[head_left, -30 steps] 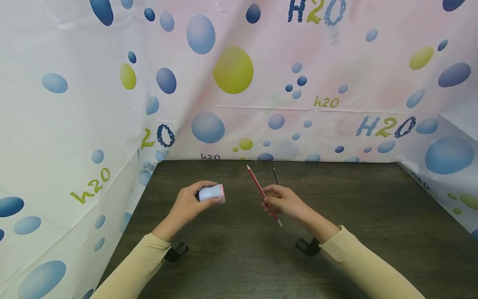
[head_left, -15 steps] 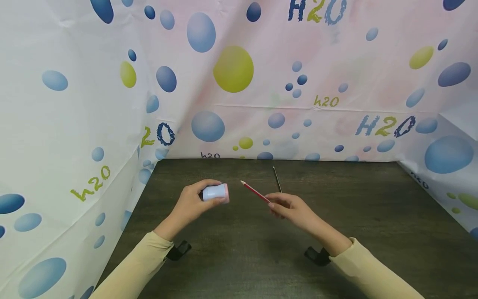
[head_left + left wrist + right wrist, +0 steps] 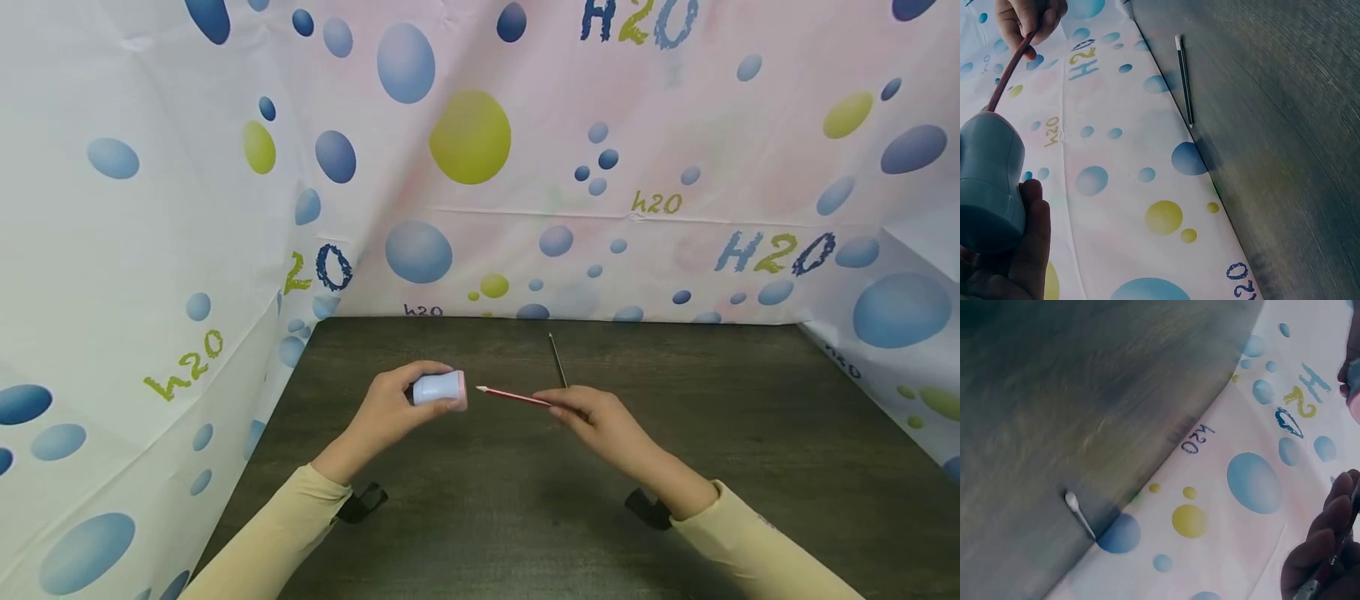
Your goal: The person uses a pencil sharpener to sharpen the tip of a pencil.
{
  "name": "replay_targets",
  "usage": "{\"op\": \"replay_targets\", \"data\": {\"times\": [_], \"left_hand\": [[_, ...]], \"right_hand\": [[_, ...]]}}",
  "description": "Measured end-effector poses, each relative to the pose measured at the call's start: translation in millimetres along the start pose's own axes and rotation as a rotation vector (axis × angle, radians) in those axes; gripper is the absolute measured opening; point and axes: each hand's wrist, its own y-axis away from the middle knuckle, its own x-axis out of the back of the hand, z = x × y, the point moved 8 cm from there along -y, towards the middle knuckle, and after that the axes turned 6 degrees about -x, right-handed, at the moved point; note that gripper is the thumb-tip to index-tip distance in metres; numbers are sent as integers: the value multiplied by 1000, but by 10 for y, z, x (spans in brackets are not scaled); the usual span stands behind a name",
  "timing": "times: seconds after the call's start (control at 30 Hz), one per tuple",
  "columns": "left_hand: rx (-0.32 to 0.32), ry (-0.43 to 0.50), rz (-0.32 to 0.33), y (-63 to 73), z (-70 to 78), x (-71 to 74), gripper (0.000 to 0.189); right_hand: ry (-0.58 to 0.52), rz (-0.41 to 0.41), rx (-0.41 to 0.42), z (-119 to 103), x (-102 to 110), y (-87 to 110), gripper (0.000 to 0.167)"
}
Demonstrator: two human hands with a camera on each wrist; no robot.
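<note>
In the head view my left hand grips a small light-blue pencil sharpener with a pink end, thumb below and fingers above. That pink end faces right. My right hand pinches a red pencil, its pale sharpened tip pointing left, a short gap from the pink end. Seen from the left wrist, the red pencil lines up with the top of the sharpener. The right wrist view shows the pencil's eraser end beside the curled fingers. Both hands are held above the table.
A dark pencil with a pale end lies on the dark wooden table, just beyond my right hand. White sheeting printed with blue and green dots stands behind the table and along both sides.
The red pencil has swung from a steep slant to nearly level, its tip now towards the sharpener. My right hand has shifted right and slightly down; the left, with the sharpener, slightly right.
</note>
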Motion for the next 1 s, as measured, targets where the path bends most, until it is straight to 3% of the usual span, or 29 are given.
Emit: {"op": "replay_targets", "data": {"times": [0.3,0.57,0.6,0.7,0.73,0.83,1.0], "left_hand": [[-27,-4,-23,-16,58,-56,40],[-23,2,-56,-20,80,-183,42],[-27,-1,-58,-18,81,-196,42],[-32,-1,-61,-7,73,-216,41],[-27,1,-61,-2,65,-218,41],[-12,14,-73,5,41,-236,40],[-11,27,-97,-7,41,-302,41]], "right_hand": [[189,99,148,-157,24,-1,30],[473,343,467,-370,18,71,49],[483,357,492,-379,8,78,51],[465,383,545,-388,-13,97,19],[453,393,564,-389,-16,107,17],[419,442,645,-410,0,151,41],[436,554,819,-496,32,232,31]]}}
